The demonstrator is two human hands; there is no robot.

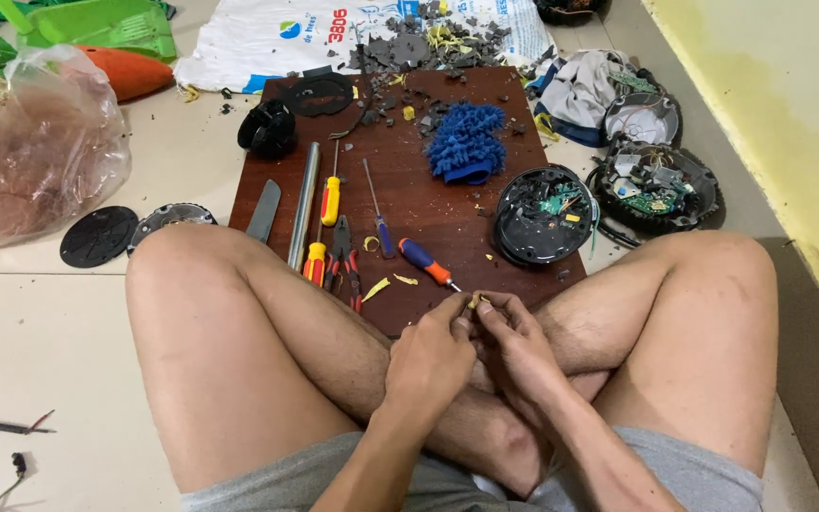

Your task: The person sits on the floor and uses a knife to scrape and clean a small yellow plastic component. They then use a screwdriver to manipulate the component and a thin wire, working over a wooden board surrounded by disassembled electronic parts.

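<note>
Small yellowish piece pinched between fingertips of left hand and right hand, just below the wooden board's near edge. Likely picking it apart; calls for firm, tiny pulls. Blue-orange screwdriver just above.

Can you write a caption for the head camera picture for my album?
Both hands pinch a tiny yellow piece above a wooden board with screwdrivers.
</note>
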